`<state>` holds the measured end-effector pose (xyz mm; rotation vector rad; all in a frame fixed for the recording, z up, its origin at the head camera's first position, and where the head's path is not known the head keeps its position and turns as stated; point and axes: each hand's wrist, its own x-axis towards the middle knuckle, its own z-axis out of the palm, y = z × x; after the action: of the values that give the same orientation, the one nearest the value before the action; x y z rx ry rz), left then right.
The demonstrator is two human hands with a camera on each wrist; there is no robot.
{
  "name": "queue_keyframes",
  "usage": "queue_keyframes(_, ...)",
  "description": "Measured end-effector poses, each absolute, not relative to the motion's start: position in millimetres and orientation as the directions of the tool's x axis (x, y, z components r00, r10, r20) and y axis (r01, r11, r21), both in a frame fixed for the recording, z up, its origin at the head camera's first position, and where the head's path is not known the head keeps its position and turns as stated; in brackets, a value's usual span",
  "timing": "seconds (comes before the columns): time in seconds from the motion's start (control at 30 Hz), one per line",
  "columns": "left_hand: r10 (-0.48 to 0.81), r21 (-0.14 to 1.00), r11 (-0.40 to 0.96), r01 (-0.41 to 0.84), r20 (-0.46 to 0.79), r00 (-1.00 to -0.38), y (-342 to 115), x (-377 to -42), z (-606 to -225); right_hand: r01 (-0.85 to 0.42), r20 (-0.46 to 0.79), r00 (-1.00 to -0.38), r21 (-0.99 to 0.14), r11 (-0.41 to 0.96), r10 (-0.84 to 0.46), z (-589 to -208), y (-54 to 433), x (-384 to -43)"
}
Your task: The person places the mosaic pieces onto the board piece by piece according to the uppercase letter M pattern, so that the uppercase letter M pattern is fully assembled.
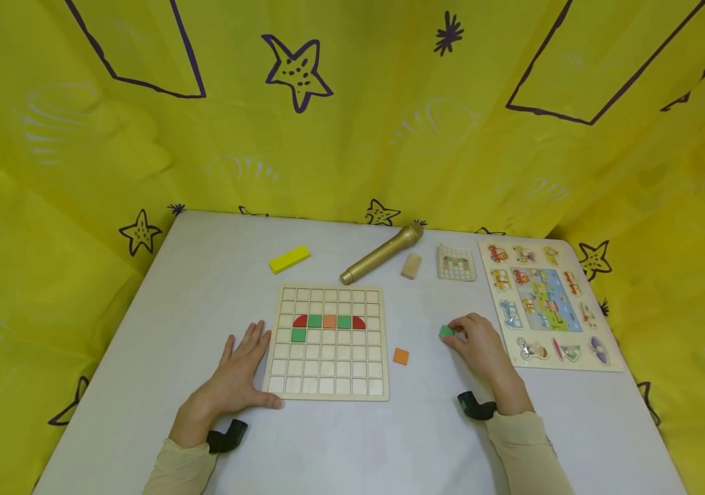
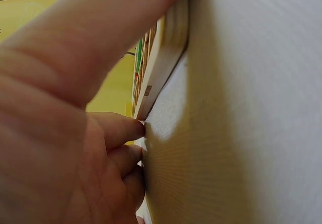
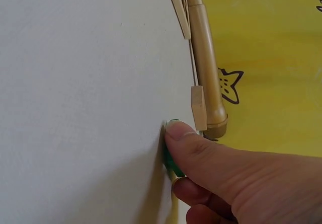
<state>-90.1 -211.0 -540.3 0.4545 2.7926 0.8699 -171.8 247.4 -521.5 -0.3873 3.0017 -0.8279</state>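
Tile point(image 1: 446, 331) right of centre is pinched by right hand point(image 1: 481, 349); board point(image 1: 326, 369) is best steadied by spread left hand point(image 1: 231, 377).

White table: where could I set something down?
Bare: left of the yellow block, beyond the left hand; between orange tile and right hand; on the near side of the grid board. Crowded: from microphone through wooden block and card to puzzle board.

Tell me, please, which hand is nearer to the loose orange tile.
The right hand is nearer: pinching a green tile, it is right of the orange tile. The left hand is across the grid board, at its left edge.
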Motion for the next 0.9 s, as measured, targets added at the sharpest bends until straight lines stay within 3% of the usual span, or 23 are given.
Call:
queue_keyframes(0.33, 0.337, 0.573, 0.786, 0.233, -0.080, -0.938, -211, -90, -540, -0.226, 0.056, -0.970, -0.559, 0.798, -0.235, -519, 223, -181)
queue_keyframes(0.9, 0.340, 0.590, 0.777, 0.219, -0.102, -0.935, -212, -91, -538, -0.334, 0.029, -0.922, -0.558, 0.759, -0.385, -508, 147, -201)
